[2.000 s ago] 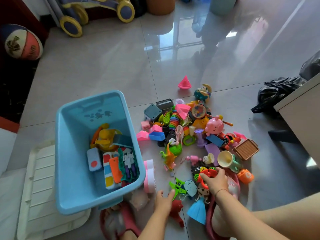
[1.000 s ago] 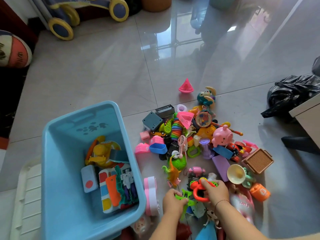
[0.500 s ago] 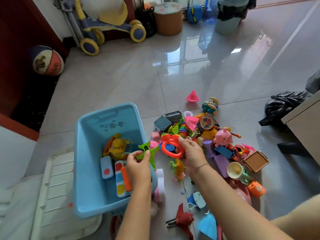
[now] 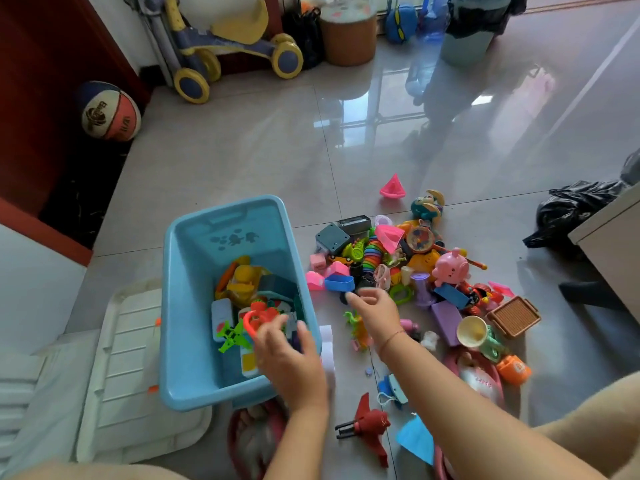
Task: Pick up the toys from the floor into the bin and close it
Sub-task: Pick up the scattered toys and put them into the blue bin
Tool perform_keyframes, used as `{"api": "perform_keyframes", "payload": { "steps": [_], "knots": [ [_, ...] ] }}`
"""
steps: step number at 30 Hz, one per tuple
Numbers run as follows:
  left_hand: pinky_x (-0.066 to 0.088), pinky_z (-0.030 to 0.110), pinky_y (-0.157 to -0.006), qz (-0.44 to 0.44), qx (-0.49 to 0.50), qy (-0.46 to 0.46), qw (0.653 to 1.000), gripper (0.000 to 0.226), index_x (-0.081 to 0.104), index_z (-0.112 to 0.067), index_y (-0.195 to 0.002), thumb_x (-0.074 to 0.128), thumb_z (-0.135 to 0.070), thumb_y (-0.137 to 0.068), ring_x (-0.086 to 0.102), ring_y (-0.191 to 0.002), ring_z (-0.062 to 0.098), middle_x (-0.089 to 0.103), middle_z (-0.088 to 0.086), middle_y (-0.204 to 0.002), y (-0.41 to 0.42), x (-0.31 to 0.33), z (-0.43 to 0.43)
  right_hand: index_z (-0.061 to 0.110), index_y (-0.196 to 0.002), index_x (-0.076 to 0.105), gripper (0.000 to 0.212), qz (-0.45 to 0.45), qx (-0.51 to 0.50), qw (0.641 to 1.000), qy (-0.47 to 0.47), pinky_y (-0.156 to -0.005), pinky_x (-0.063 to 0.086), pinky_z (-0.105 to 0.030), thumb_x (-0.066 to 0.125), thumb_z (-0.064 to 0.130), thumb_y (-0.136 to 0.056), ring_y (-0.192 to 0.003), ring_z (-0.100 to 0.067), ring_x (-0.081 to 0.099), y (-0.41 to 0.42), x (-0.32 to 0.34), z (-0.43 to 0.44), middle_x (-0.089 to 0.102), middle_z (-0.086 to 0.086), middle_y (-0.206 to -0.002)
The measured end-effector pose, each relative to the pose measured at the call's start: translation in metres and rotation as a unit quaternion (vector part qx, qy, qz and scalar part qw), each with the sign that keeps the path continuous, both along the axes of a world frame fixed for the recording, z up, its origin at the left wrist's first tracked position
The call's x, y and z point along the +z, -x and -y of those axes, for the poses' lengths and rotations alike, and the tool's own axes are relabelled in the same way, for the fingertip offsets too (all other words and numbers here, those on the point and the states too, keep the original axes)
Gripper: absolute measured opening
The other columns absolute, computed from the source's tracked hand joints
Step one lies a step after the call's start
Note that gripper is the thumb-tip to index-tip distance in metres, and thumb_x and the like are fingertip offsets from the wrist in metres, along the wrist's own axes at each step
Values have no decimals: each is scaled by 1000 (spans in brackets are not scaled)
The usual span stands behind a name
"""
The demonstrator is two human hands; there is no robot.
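The bin (image 4: 194, 306) is standing on the floor (image 4: 242, 161) with several toys (image 4: 242, 282) lying inside it, and the lid (image 4: 131, 358) is lying flat just left of the bin. A heap of toys (image 4: 415, 268) is spreading over the floor right of the bin, the left hand (image 4: 291, 355) is hovering over the bin's near right corner, and the right hand (image 4: 374, 310) is hovering between bin and heap. Behind the bin, a ball (image 4: 110, 110) is sitting to the left, a ride-on car (image 4: 235, 46) is standing farther back, and a bag (image 4: 575, 209) is lying far right, beyond the heap.
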State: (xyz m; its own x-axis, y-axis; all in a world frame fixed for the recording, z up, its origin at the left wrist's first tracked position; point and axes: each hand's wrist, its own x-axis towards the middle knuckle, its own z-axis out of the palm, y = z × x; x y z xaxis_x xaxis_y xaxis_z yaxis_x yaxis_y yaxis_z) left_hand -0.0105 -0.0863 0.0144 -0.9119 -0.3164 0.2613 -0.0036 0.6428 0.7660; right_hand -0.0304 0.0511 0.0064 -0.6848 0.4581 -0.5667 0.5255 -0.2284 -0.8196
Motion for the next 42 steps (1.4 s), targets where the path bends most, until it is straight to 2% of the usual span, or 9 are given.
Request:
{"api": "perform_keyframes", "payload": {
  "steps": [3,8,12,16,19,23,32,39,42],
  "knots": [
    [38,32,-79,2,-127,102,987,25,61,-12,-88,51,-34,-82,47,-86,20,60,5,-87,-40,-27,-22,9,-115,53,46,73,-15,995,-71,-81,46,-33,75,24,-77,-96,-24,57,-32,-30,-37,58,-11,-109],
    [43,35,-85,63,-152,130,978,26,58,-17,-89,51,-41,-83,49,-87,17,56,-1,-88,-63,-59,-44,8,-128,47,68,161,5,976,-149,-102,41,-41,80,21,-70,-113,-32,51,-67,-67,-78,46,-17,-126],
    [44,44,-87,282,-32,100,954,47,59,-6,-108,76,-34,-73,58,-102,35,61,15,-110,-60,-69,-48,11,-136,41,79,195,58,961,-185,-107,35,-40,81,23,-70,-124,-33,44,-75,-84,-84,41,-18,-137],
    [32,41,-102,436,31,79,896,82,38,-3,-136,74,-43,-73,47,-123,37,48,22,-136,-50,-78,-43,20,-139,39,80,210,120,933,-266,-107,34,-40,78,30,-69,-129,-30,38,-68,-96,-77,39,-8,-143],
    [32,39,-104,455,17,65,888,90,27,-5,-142,74,-41,-75,45,-128,34,45,20,-140,-42,-92,-38,27,-145,26,90,241,206,881,-350,-113,26,-39,74,43,-70,-139,-23,26,-59,-101,-76,27,0,-151],
    [44,39,-94,458,21,-18,888,73,38,-11,-137,74,-31,-76,55,-116,33,56,13,-132,-35,-103,-36,29,-149,10,103,255,314,835,-372,-119,11,-40,72,50,-70,-145,-22,12,-48,-115,-83,11,-1,-158],
    [39,28,-69,451,-10,-75,889,22,51,-28,-94,69,-28,-81,57,-82,20,59,-8,-82,-24,-82,-46,35,-149,-1,109,262,459,738,-420,-108,29,-41,70,54,-68,-133,-29,36,-43,-125,-100,18,0,-154],
    [44,28,-65,433,-12,-101,896,16,57,-24,-91,68,-30,-82,60,-77,14,64,-3,-85,-18,-77,-45,34,-146,9,104,277,458,738,-411,-102,30,-40,70,49,-63,-121,-29,44,-45,-125,-93,33,-5,-136],
    [43,27,-64,425,-13,-108,899,15,57,-24,-90,68,-30,-82,60,-77,13,64,-2,-85,-17,-69,-46,36,-140,17,97,284,439,765,-377,-105,28,-42,69,47,-59,-114,-30,52,-51,-124,-89,35,-4,-125]
  ]
}}
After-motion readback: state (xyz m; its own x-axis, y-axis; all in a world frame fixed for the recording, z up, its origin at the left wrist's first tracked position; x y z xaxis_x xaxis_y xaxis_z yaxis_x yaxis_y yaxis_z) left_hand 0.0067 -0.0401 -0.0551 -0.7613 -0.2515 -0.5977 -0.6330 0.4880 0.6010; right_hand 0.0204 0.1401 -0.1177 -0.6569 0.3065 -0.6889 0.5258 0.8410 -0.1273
